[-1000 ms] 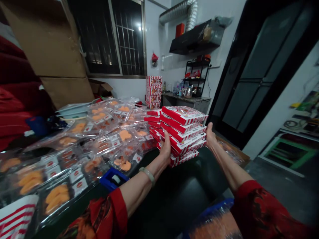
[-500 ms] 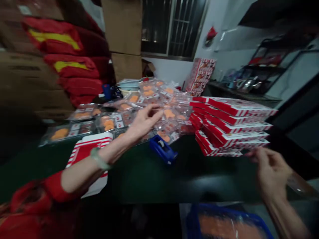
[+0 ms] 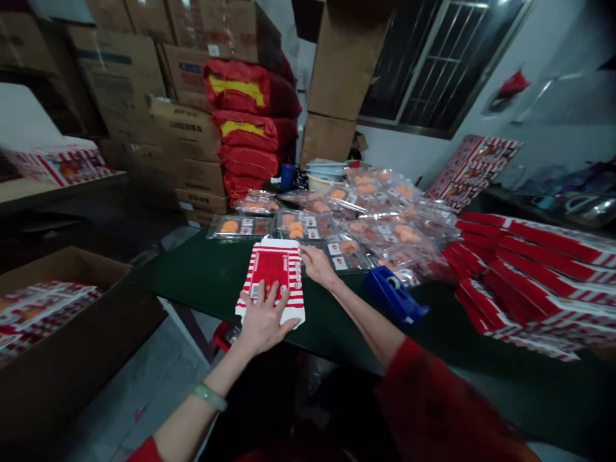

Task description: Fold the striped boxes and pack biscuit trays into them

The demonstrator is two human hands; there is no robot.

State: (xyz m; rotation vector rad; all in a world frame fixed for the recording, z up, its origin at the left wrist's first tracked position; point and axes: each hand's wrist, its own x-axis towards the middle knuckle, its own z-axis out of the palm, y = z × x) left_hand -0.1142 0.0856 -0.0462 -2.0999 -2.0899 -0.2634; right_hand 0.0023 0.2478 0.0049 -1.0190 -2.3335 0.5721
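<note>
A flat red-and-white striped carton (image 3: 274, 273) lies on the green table (image 3: 202, 276) at its near left edge. My left hand (image 3: 264, 321) rests on the carton's near end with fingers spread flat. My right hand (image 3: 317, 264) touches the carton's right edge, fingers curled at its corner. Clear packs of orange food (image 3: 366, 224) lie spread behind the carton. A blue tape dispenser (image 3: 394, 301) sits to the right of my right forearm.
Stacks of filled red-and-white boxes (image 3: 524, 269) stand on the table's right side. An open cardboard box (image 3: 62, 321) with packed boxes sits on the floor at left. Brown cartons (image 3: 144, 96) and red sacks (image 3: 245, 122) are piled behind.
My hands left the stack of red-and-white boxes at the right. The view swung left, and both hands now lie on a flat striped carton.
</note>
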